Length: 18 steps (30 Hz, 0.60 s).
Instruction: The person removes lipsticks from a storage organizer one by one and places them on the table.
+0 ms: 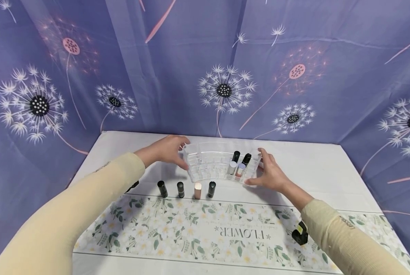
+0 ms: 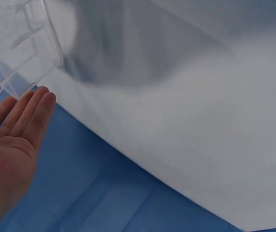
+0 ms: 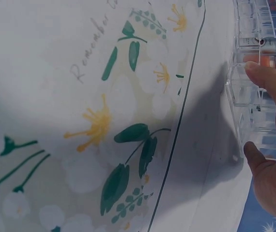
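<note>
A clear plastic lipstick organizer (image 1: 210, 173) with tiered compartments is held at both ends in the head view. My left hand (image 1: 168, 150) grips its left end, thumb at the front and fingers behind; in the left wrist view the left fingers (image 2: 29, 113) lie nearly straight at its corner. My right hand (image 1: 271, 173) holds the right end, thumb along the front edge. Near that end stand several lipsticks, among them a white-capped one (image 1: 232, 168) and a black one (image 1: 247, 158). In front, a rose-gold lipstick (image 1: 197, 191) and three black lipsticks (image 1: 180, 189) stand in a row.
The white table (image 1: 304, 164) carries a floral runner (image 1: 177, 233) printed with "FLOWER". A blue-purple dandelion curtain (image 1: 177, 76) hangs behind and at both sides. A small black item (image 1: 299, 235) shows beside the right sleeve (image 1: 346, 236).
</note>
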Motion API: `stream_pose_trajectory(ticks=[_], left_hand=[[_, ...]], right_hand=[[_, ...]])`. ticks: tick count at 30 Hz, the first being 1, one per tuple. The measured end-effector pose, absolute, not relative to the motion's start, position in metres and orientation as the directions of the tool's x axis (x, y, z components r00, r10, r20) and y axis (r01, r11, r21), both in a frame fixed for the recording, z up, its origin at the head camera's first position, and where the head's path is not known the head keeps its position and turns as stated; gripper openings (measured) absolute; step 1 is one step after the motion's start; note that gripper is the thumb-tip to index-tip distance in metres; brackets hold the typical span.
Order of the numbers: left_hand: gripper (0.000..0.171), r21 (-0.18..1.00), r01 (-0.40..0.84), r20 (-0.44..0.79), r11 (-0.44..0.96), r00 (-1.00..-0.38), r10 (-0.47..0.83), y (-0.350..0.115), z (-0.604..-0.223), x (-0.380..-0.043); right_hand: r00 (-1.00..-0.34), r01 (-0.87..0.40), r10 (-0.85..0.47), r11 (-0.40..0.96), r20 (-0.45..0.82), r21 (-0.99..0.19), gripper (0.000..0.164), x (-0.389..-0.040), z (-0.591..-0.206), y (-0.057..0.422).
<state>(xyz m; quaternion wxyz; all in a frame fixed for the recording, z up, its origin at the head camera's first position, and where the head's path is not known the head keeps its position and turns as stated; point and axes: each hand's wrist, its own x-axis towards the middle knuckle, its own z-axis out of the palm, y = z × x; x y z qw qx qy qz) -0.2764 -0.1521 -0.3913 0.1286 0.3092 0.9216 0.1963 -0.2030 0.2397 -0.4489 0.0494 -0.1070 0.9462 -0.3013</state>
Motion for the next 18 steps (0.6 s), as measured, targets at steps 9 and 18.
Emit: stream_pose_trajectory(ticks=[9, 18], left_hand=[[0.101, 0.455, 0.49, -0.113, 0.744, -0.797, 0.593, -0.148, -0.408, -0.277], [0.102, 0.411, 0.489, -0.135, 0.769, -0.802, 0.582, -0.143, -0.408, -0.279]], right_hand=[[-0.972, -0.169, -0.232, 0.794, -0.034, -0.583, 0.134, -0.203, -0.449, 0.239], [-0.972, -0.173, -0.233, 0.799, -0.03, -0.576, 0.133, -0.202, -0.448, 0.238]])
